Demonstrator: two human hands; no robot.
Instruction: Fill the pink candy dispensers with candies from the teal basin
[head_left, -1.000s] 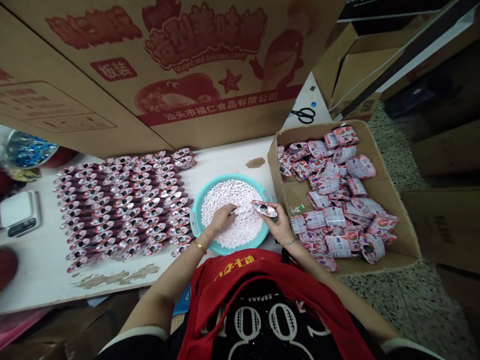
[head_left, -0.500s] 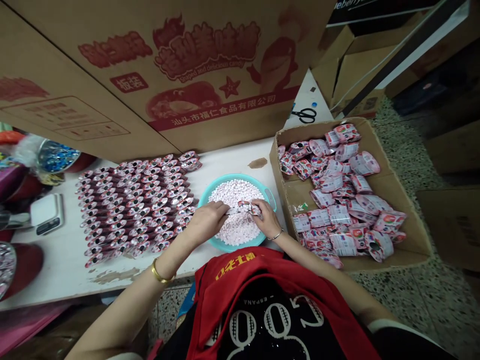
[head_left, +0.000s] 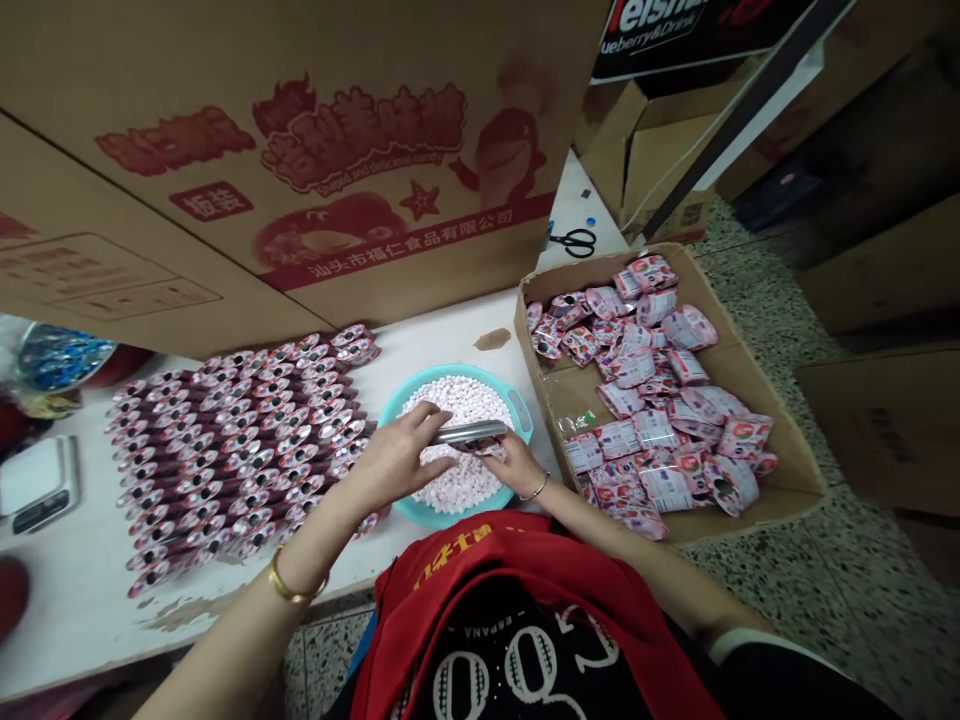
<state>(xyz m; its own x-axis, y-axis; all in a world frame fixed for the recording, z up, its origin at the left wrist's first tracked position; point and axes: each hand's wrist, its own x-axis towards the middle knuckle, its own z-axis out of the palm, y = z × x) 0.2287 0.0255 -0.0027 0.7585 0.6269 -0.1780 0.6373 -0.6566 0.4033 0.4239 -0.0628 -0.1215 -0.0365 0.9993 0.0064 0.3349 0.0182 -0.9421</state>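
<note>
My left hand [head_left: 401, 450] and my right hand [head_left: 514, 463] meet over a turquoise bowl [head_left: 390, 405] of small pale pink-white candies [head_left: 461, 397]. Between them lies a shiny, silvery, narrow thing [head_left: 472, 432], seen edge-on, with a bit of printed pattern below it; it looks like a candy pouch, though its kind is not certain. Its right end is pinched by my right hand. At the left end, my left fingers lie above and the thumb stretches out below. Left of the bowl, printed pouches [head_left: 232, 440] stand in tight rows.
At right, an open cardboard tray [head_left: 787, 475] holds many pink pouches [head_left: 652, 430]. Large printed cartons [head_left: 337, 240] wall off the table's back. Black-handled scissors [head_left: 577, 243] lie at the back right. A white scale [head_left: 41, 480] sits at far left near a container of blue-wrapped pieces [head_left: 64, 355].
The view has shifted. The piece between my hands has turned from its printed side to a silvery edge. My left thumb has spread away from the fingers.
</note>
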